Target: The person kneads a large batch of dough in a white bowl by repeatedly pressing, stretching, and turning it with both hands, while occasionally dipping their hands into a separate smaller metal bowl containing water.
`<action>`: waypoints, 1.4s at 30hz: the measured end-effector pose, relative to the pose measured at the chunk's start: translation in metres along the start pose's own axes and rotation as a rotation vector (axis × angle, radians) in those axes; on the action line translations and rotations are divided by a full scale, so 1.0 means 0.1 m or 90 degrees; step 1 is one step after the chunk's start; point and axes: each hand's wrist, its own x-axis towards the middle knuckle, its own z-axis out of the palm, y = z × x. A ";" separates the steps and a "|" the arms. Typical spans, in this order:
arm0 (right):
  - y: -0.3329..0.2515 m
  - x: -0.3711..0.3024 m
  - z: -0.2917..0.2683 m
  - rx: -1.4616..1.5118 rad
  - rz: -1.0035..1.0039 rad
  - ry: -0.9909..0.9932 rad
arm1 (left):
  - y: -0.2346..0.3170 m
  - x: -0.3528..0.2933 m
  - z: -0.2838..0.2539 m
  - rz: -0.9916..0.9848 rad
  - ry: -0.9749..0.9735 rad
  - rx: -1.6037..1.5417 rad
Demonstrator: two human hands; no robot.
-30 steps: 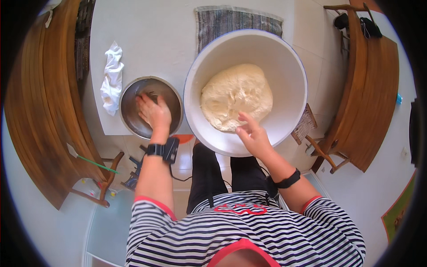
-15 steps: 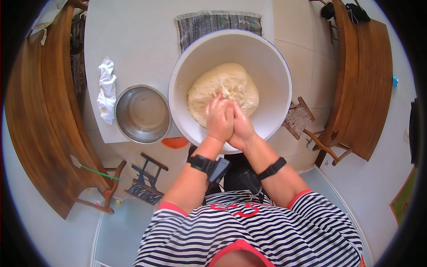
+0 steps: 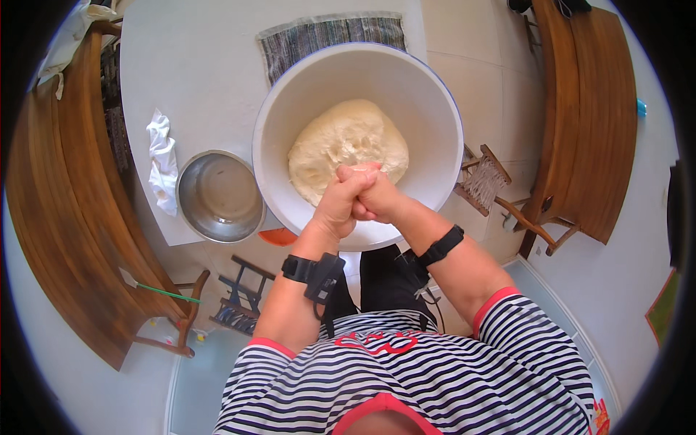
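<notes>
A big pale ball of dough (image 3: pixel 346 134) rests in a large white basin (image 3: pixel 435 159) with a blue rim. Over the dough's near edge, my left hand (image 3: pixel 338 206) and my right hand (image 3: pixel 380 197) are clasped together, fingers wrapped round each other. Both are closed, and whether anything lies between the palms is hidden. The dough's top is rough and dented just beyond my fingers. I cannot tell whether the clasped hands touch it.
A steel bowl (image 3: pixel 221 196) stands left of the basin on the white table (image 3: pixel 188 72), beside a crumpled white cloth (image 3: pixel 163 163). A striped mat (image 3: pixel 330 36) lies behind. Wooden benches (image 3: pixel 65 203) flank both sides, with small stools (image 3: pixel 243 290) on the floor.
My hands have gone from pressed palm to palm, fingers pointing forward, to a tighter clasp, drawn slightly toward me. The whole view has shifted a little; the dough looks unchanged.
</notes>
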 end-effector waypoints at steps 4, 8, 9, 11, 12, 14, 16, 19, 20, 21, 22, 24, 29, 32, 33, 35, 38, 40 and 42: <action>0.32 0.20 -0.37 -0.665 -0.367 0.371 | -0.17 0.32 0.08 0.103 0.170 -0.103; 0.09 0.25 -0.35 -1.125 -0.603 0.412 | -0.14 0.51 -0.05 0.173 0.279 -0.022; 0.01 0.26 -0.35 -1.183 -0.681 0.441 | -0.15 0.59 -0.17 0.342 0.364 0.227; -0.08 0.27 -0.44 -1.090 -0.473 0.487 | -0.05 0.65 -0.31 0.509 0.438 0.485; -0.09 0.29 -0.47 -0.982 -0.271 0.516 | 0.01 0.64 -0.40 0.427 0.432 0.699; -0.19 0.41 -0.56 -1.009 -0.140 0.461 | 0.06 0.68 -0.51 0.318 0.416 0.981; -0.33 0.58 -0.61 -1.031 -0.017 0.400 | 0.11 0.78 -0.53 0.291 0.428 1.052; -0.48 0.81 -0.58 -1.003 0.011 0.401 | 0.22 0.91 -0.57 0.170 0.396 1.196; -0.58 0.88 -0.53 -1.030 0.156 0.322 | 0.27 0.94 -0.58 0.080 0.347 1.267; -0.67 0.94 -0.52 -1.048 0.295 0.246 | 0.34 0.99 -0.52 0.082 0.345 1.271; -0.73 0.99 -0.53 -1.074 0.346 0.194 | 0.40 1.03 -0.46 0.018 0.316 1.273; -0.76 0.98 -0.51 -1.007 0.351 0.212 | 0.45 1.04 -0.39 -0.068 0.336 1.242; 0.20 0.38 -0.91 -0.873 -0.518 0.457 | -0.28 0.68 -0.68 0.588 0.466 0.856; 0.32 -0.09 -0.68 -0.816 -0.172 0.521 | -0.60 0.39 -0.54 0.425 0.520 0.896; 0.39 -0.08 -0.73 -0.815 -0.168 0.523 | -0.62 0.43 -0.53 0.339 0.491 1.010; 0.38 0.15 -0.93 -0.939 -0.126 0.474 | -0.47 0.67 -0.49 0.273 0.464 1.117; 0.18 0.32 -0.81 -0.986 0.039 0.384 | -0.45 0.72 -0.59 0.228 0.423 1.168; 0.11 0.40 -0.77 -1.007 0.019 0.359 | -0.34 0.77 -0.62 0.128 0.411 1.216; -0.04 0.46 -0.74 -0.957 0.109 0.332 | -0.25 0.82 -0.60 0.095 0.391 1.204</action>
